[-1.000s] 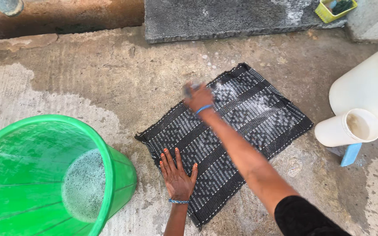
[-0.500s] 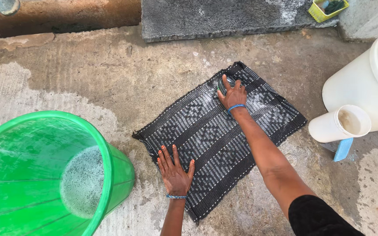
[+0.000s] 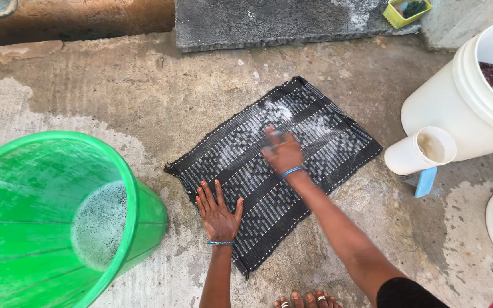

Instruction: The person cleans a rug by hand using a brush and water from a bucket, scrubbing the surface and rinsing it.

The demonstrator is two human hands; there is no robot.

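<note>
While both hands work on it, a dark woven mat [image 3: 275, 171] lies flat on the wet concrete floor [image 3: 115, 97].
At far left stands a green bucket [image 3: 138, 217] of sudsy water; beside it the left hand [image 3: 218, 212] presses open, fingers spread, on the mat's near edge. Farther right the right hand [image 3: 281, 151], blurred, rests on the soapy middle, and I cannot tell whether it grips anything. A white bucket [image 3: 457, 108] and white cup [image 3: 412, 157] stand at right.

The right hand [image 3: 281, 151] is motion-blurred, and the green bucket [image 3: 58, 222] runs off the frame.
</note>
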